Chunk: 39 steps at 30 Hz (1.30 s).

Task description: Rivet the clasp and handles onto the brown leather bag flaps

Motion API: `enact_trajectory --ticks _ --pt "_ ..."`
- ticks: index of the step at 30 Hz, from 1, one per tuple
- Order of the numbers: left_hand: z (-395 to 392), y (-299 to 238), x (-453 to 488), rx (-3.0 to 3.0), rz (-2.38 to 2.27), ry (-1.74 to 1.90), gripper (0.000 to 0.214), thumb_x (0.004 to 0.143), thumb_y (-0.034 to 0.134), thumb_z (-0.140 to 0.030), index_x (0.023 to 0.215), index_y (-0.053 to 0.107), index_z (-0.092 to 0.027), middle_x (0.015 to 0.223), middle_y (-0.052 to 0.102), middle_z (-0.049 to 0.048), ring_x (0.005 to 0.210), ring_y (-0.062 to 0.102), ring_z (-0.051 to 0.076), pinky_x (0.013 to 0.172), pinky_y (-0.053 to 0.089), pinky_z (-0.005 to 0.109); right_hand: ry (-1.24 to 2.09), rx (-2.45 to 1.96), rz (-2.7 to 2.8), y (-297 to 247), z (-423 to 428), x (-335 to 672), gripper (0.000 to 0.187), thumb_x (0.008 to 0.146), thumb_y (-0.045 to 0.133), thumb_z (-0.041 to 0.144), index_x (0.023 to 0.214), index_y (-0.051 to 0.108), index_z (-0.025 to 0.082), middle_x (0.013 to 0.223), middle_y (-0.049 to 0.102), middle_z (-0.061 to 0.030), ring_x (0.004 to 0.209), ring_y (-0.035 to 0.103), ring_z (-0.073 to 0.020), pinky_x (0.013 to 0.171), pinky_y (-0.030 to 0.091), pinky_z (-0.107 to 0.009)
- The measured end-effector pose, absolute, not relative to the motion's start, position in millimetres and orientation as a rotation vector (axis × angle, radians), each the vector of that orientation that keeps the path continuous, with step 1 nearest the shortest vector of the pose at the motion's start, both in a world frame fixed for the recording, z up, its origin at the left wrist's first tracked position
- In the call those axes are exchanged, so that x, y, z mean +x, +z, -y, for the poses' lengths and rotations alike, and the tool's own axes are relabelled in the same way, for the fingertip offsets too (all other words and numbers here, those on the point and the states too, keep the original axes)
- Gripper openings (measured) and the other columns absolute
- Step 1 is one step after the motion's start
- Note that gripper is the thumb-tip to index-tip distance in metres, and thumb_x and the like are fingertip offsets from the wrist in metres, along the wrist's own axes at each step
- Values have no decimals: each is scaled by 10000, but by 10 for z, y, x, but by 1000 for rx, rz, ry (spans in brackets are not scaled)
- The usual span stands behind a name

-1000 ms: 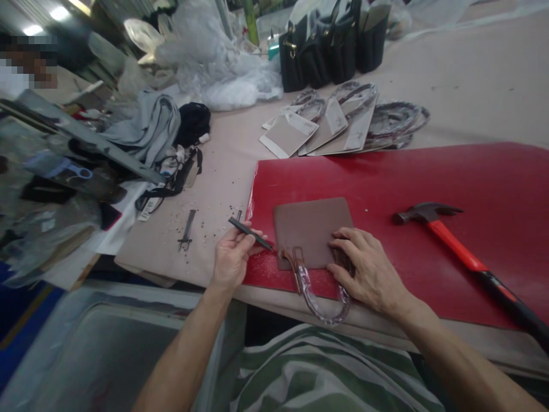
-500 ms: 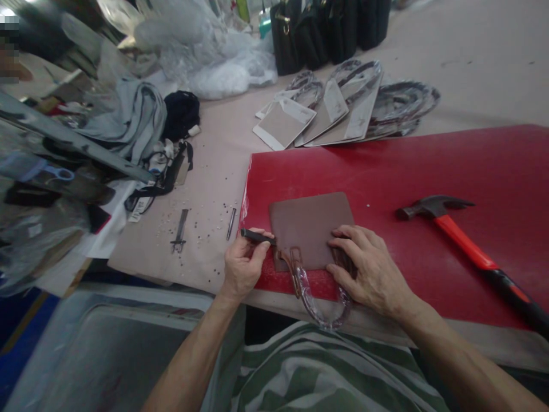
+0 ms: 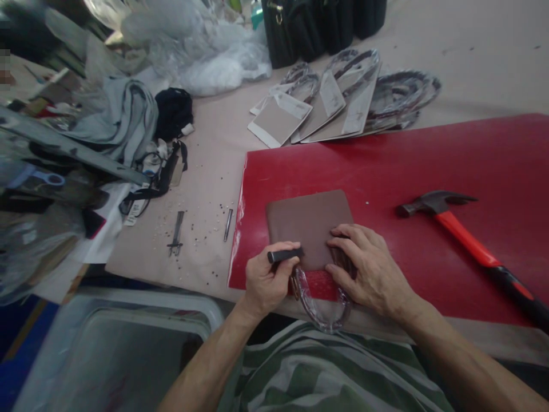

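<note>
brown leather panel (image 3: 309, 220) lies flat near the front edge of a red board (image 3: 472, 154), its plastic-wrapped handle (image 3: 319, 313) looping past that edge.

change: the left hand (image 3: 268, 280) has shifted right along the panel's lower edge. it is curled shut, pinching a black rod-shaped tool (image 3: 285, 255) between thumb and fingers. the tool now lies level across the panel's lower part, not at its left edge; contact with the leather cannot be told.

right hand (image 3: 371, 269) is spread, fingers pressing down on the panel's lower right area, beside the handle.

claw hammer (image 3: 433, 202) with red and black grip lies on the board, right of the hands, untouched. left of the board, on kraft paper (image 3: 197, 252): a steel punch (image 3: 228, 225), a black forked tool (image 3: 176, 233), scattered rivets (image 3: 206, 229).

further back: card-backed handle sets (image 3: 334, 97), black handbags (image 3: 300, 31).

labels: white tags on the cards show, but no brand or writing is legible.
</note>
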<state>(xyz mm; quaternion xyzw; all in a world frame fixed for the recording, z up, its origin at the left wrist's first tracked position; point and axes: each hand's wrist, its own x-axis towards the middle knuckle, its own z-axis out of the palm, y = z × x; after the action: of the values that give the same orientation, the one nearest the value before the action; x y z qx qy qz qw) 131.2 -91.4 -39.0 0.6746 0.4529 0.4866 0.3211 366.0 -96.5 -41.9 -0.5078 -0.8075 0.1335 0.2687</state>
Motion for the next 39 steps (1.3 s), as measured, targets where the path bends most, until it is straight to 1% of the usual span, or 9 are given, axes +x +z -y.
enact_trajectory --ticks 5,12,22,31,39 --pt "930 -478 1364 1813 -1136 1332 225 899 690 -113 1108 683 -197 1080 784 62 1018 757 192 945 627 344 341 -1356 2187 -416 967 3661 324 903 622 353 1169 607 168 1295 589 -166 1217 524 -352 1030 441 -551" --pt "904 -466 1397 1859 -1087 1341 212 894 697 -112 1094 679 -180 1074 789 77 1005 766 188 940 630 325 328 -1349 2193 -407 968 3660 324 895 633 341 1164 597 165 1291 583 -161 1211 522 -350 1029 443 -533" --pt "876 -438 1411 1991 -1032 1339 195 908 654 -97 1085 673 -176 1052 793 73 1000 767 179 929 630 297 327 -1347 2186 -424 968 3663 330 892 648 339 1166 597 161 1304 579 -156 1226 517 -344 1044 434 -524" --pt "875 -477 1441 2084 -1057 1354 208 919 613 -78 1103 637 -172 1038 775 80 1006 753 174 940 621 310 325 -1349 2180 -409 966 3659 317 888 644 331 1156 597 169 1297 584 -155 1221 519 -340 1033 443 -527" --pt "845 -415 1464 2179 -1163 1263 165 925 590 -96 1047 678 -164 989 769 71 958 746 169 900 613 282 323 -1342 2168 -431 971 3662 309 891 646 338 1146 604 169 1298 588 -156 1217 522 -339 1035 439 -521"
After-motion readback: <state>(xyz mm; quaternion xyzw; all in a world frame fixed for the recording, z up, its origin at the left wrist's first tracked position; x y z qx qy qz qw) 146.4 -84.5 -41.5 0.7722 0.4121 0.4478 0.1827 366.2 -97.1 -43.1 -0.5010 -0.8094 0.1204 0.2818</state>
